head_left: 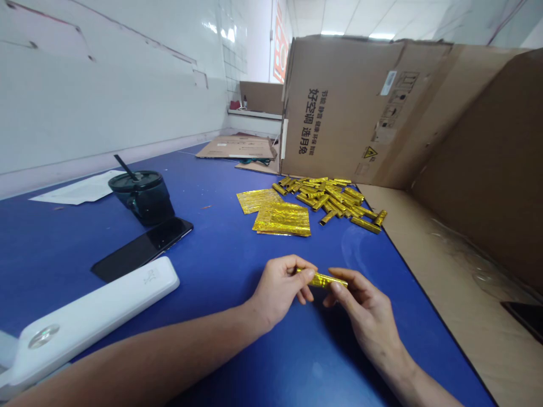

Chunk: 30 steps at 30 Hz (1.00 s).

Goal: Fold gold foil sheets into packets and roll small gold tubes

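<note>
My left hand [280,287] and my right hand [365,310] pinch a small rolled tube of shiny gold foil [324,279] between their fingertips, above the blue tabletop [220,271]. Farther forward lies a loose heap of several similar gold foil tubes [331,198]. To the left of that heap are flat gold foil sheets, with a stack [282,219] in front of a single sheet [254,200]. Neither hand touches the heap or the sheets.
A dark lidded tumbler with a straw [142,198], a black smartphone [142,250], a long white device [91,316] and papers [80,188] lie to the left. Upright cardboard panels [352,107] bound the table's far right side.
</note>
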Motion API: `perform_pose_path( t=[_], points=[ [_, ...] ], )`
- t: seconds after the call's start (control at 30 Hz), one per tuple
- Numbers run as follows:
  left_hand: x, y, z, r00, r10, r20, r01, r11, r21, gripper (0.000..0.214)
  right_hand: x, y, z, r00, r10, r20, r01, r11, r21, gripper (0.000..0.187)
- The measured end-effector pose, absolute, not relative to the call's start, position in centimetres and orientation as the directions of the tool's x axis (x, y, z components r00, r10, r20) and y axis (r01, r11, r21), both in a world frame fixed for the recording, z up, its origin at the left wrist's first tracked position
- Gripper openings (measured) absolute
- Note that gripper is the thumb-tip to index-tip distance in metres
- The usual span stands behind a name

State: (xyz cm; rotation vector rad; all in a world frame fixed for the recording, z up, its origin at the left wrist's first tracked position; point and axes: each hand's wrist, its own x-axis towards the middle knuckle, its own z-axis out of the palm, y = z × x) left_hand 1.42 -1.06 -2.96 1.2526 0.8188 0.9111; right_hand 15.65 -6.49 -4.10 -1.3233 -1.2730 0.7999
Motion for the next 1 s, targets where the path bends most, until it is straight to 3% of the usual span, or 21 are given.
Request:
perform_pose_path(
  t=[0.17, 0.6, 1.0],
  points=[
    [1.48, -1.18, -3.03, 0.444, 0.896, -0.025, -0.106, 0.08, 0.991, 0.019, 15.7, -6.52, -4.02, 0.145, 0.968, 0.203, 0.278, 0.157, -0.948, 0.02],
    [1.32, -0.95, -3.06, 0.428, 0.904, -0.006, -0.178, 0.091, 0.98, 0.026, 15.87, -6.23, -4.27, 0.203, 0.958, 0.205, 0.281, 0.144, -0.949, 0.021],
    [1.48, -1.23, -3.12, 0.452, 0.892, -0.034, -0.078, 0.078, 0.994, 0.017, 15.77, -6.54, -3.7, 0.102, 0.955, 0.278, 0.358, 0.226, -0.906, 0.019]
  ],
)
